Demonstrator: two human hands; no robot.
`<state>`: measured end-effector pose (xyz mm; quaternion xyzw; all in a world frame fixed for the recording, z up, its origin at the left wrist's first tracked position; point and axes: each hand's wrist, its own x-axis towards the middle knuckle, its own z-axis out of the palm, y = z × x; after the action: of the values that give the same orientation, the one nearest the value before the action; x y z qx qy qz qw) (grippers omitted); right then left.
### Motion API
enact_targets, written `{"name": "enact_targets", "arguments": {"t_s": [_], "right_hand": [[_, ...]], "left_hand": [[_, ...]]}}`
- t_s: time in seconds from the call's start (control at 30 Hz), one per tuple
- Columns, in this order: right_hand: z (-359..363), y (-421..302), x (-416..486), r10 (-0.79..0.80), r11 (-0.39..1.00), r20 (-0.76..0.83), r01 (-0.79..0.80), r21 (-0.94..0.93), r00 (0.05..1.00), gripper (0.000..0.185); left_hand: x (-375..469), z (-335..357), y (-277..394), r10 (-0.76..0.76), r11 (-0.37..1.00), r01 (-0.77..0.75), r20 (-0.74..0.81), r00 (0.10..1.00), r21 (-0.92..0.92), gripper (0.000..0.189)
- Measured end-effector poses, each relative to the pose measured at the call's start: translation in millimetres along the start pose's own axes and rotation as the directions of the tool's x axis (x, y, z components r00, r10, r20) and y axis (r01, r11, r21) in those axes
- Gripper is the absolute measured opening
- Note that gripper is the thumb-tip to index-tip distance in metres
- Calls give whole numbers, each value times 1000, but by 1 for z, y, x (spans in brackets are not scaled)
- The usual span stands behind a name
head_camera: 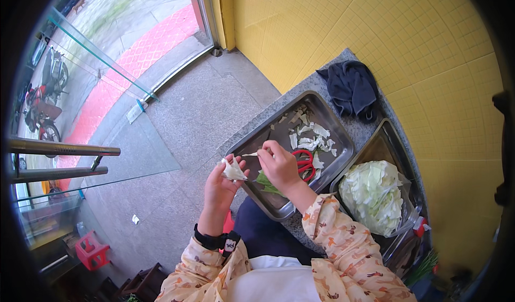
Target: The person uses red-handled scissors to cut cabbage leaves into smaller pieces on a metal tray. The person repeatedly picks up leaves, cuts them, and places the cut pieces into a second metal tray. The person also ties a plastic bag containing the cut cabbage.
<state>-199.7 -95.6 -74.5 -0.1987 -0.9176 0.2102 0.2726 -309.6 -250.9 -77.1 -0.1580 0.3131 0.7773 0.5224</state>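
My left hand (219, 187), palm up, holds a folded white piece of cabbage leaf (233, 170) just over the near left rim of a steel tray (257, 141). Between the fingertips of my right hand (279, 168) is a thin pale strip (250, 154), its tip close to the leaf piece but apart from it. Torn white cabbage pieces (318, 141) lie scattered in the tray. Red-handled scissors (305, 165) rest there too, their blades hidden behind my right hand. A green leaf (267, 184) lies below that hand in the tray.
A second steel tray (376, 141) holds a clear plastic bag of cabbage pieces (374, 197). Behind the trays, a dark cloth (354, 88) lies on the granite counter (310, 82) by the yellow wall (402, 52). A glass door (132, 149) and red stool (91, 250) are leftward.
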Motion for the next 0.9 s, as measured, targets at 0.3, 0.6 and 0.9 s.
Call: {"name": "enact_targets", "arguments": {"t_s": [0.3,0.6,0.9], "right_hand": [[-39,-11,-18,-246,966,30,242,95,969,20],[-42,11,-52,377,901,454,-433,22,807,33],[-17,6,-60,416,901,451,-424,-90,790,34]], "left_hand": [[8,26,-25,-56,979,35,100,993,201,44],[7,5,1,67,987,-72,36,997,146,50],[-5,6,5,35,992,-54,165,986,112,43]]}}
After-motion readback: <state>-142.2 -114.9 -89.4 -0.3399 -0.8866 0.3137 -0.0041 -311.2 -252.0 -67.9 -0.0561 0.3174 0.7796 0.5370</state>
